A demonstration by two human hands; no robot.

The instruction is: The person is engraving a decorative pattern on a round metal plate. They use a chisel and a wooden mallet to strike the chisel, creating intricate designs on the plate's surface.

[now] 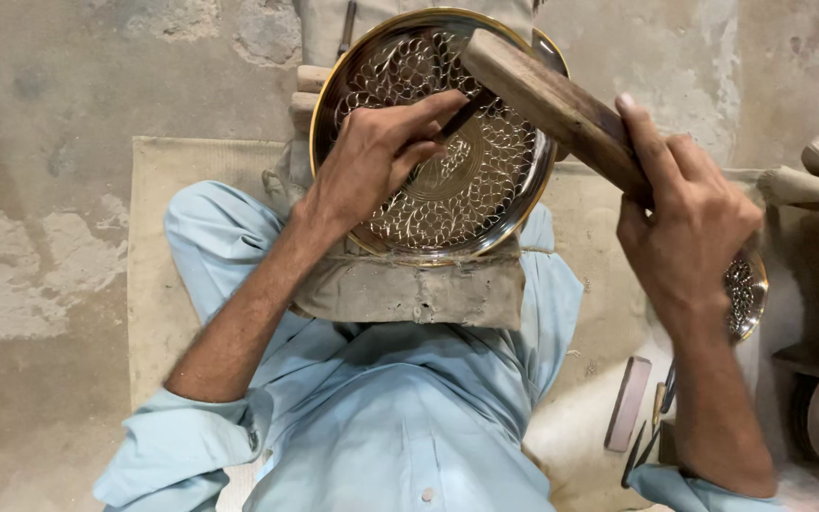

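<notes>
Left hand (372, 156) grips a chisel (460, 116) on the plate (485, 190); right hand (689, 223) clenches a mallet (547, 100). The pattern covers most of the plate, so little seems left.

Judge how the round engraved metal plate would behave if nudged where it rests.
The plate looks like thin rigid metal, probably stiff. Its glossy rim suggests it is slippery. It leans on a padded block, steadied by the left hand, so it might slide or tip.

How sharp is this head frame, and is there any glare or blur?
Head view: the engraved metal plate is sharp, with bright glints on its rim; the wooden mallet and right hand are slightly motion-softened; the left hand is crisp; lighting is soft and even.
</notes>
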